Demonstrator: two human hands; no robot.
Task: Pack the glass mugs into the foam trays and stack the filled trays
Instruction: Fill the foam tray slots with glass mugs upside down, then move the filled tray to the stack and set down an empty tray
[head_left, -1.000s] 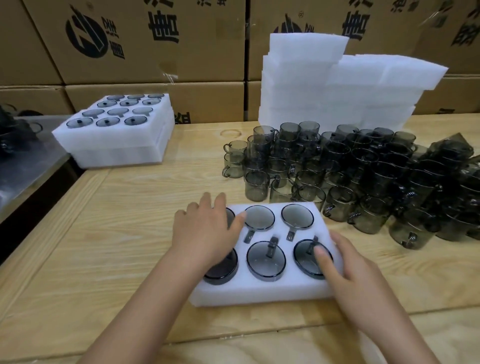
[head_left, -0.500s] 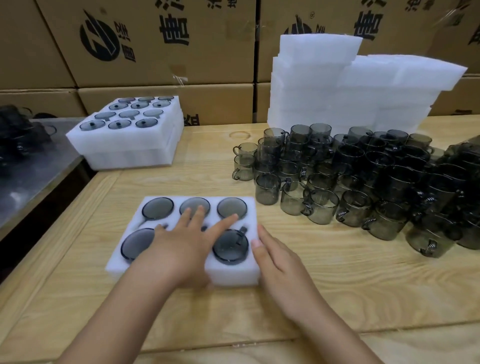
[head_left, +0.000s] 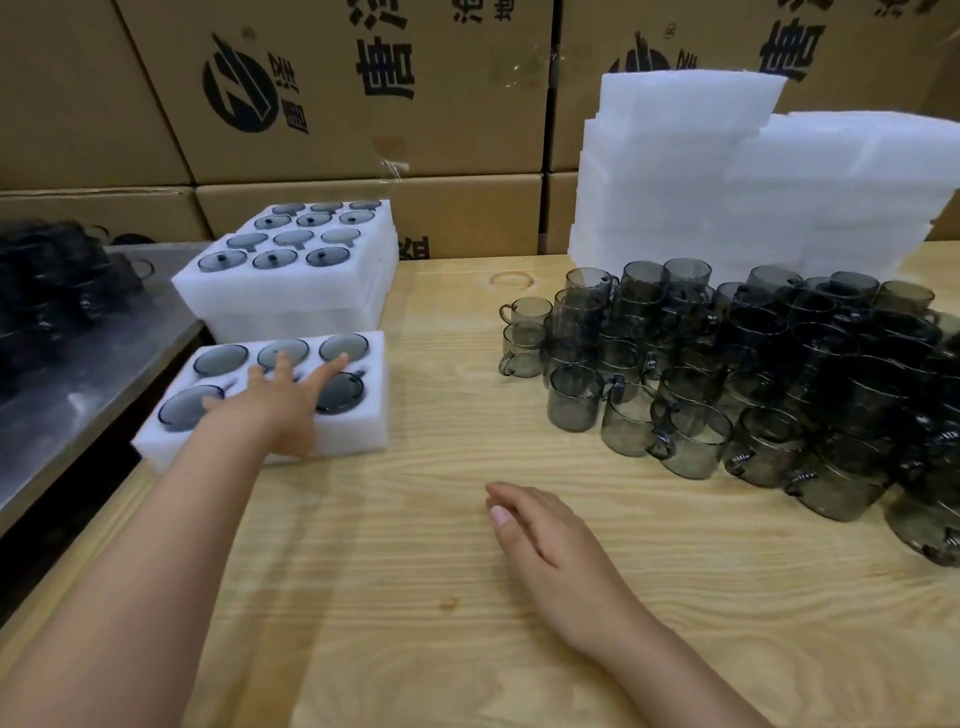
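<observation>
A white foam tray (head_left: 358, 434) filled with several smoky glass mugs lies at the table's left edge, just in front of a stack of filled trays (head_left: 291, 304). My left hand (head_left: 275, 402) rests flat on its top with straight, spread fingers. My right hand (head_left: 545, 540) lies open on the bare wood near the middle, apart from the tray and holding nothing. A crowd of loose grey glass mugs (head_left: 727, 384) stands on the right side of the table.
Empty white foam trays (head_left: 701, 171) are piled at the back right, against a wall of cardboard boxes (head_left: 337, 93). A metal counter (head_left: 67, 374) with dark glassware adjoins the wooden table (head_left: 467, 623) on the left.
My left hand has slid the filled tray left and away, up to the stack. My right hand has come off the tray and stayed near the middle.
</observation>
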